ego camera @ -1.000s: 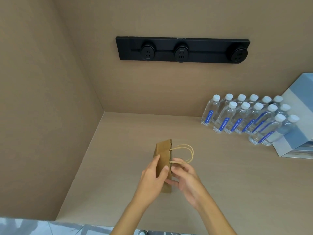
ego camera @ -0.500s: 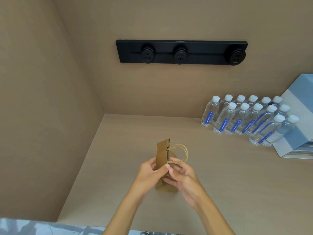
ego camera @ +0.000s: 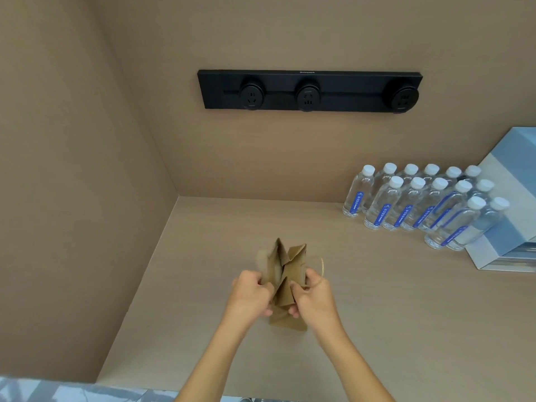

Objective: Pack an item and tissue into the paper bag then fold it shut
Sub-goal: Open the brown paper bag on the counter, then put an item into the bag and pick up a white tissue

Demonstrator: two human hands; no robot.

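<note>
A small brown paper bag (ego camera: 285,274) stands on the beige counter (ego camera: 391,314) in front of me, its mouth spread apart and its side gusset creased inward. My left hand (ego camera: 251,294) grips the bag's left wall. My right hand (ego camera: 311,295) grips the right wall, with the twine handle (ego camera: 320,266) looping out beside it. The bag's base sits on the counter between my wrists. I see no item and no tissue; the inside of the bag is hidden.
Several clear water bottles (ego camera: 417,201) with white caps stand at the back right. A blue and white box (ego camera: 510,216) lies beside them at the right edge. A black socket strip (ego camera: 309,91) is on the back wall. A side wall closes the left.
The bag was flat and closed between my hands; now both hands have pulled its walls apart, and the mouth is spread.
</note>
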